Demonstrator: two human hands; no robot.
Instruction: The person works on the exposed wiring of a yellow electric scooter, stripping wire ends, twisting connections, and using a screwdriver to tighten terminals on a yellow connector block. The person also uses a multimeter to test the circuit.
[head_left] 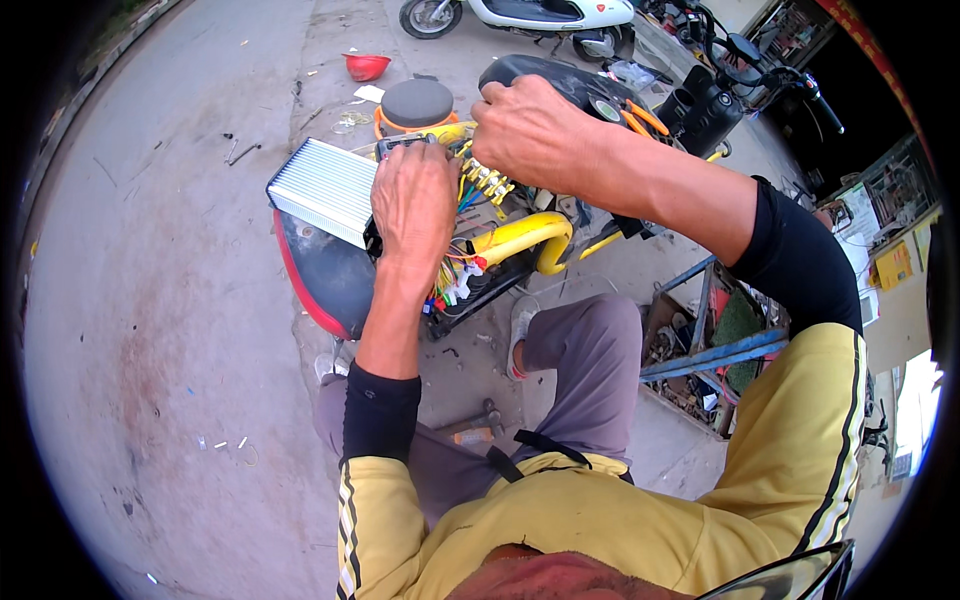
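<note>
My left hand [413, 200] is closed, its fingers curled over a dark box-shaped part [405, 145]; what they grip is hidden. Higher and to the right, my right hand [530, 135] is closed in a pinch, and its fingertips are turned out of sight. Between the hands lies a row of brass-coloured terminals [488, 182] with wires. A silver finned metal box [325, 190] rests beside my left hand on a black seat with a red edge [312, 270]. Below the terminals runs a bent yellow frame tube [525, 238], with a bundle of coloured wires and connectors [455, 283] hanging near it.
Orange-handled pliers [645, 120] lie near the dark seat beyond my right wrist. A round grey-topped stool [417, 103] and a red bowl-shaped thing [366, 67] stand farther off. A white scooter [540, 15] is parked behind. A blue-framed parts crate [715, 355] and a hammer [490, 415] are nearer.
</note>
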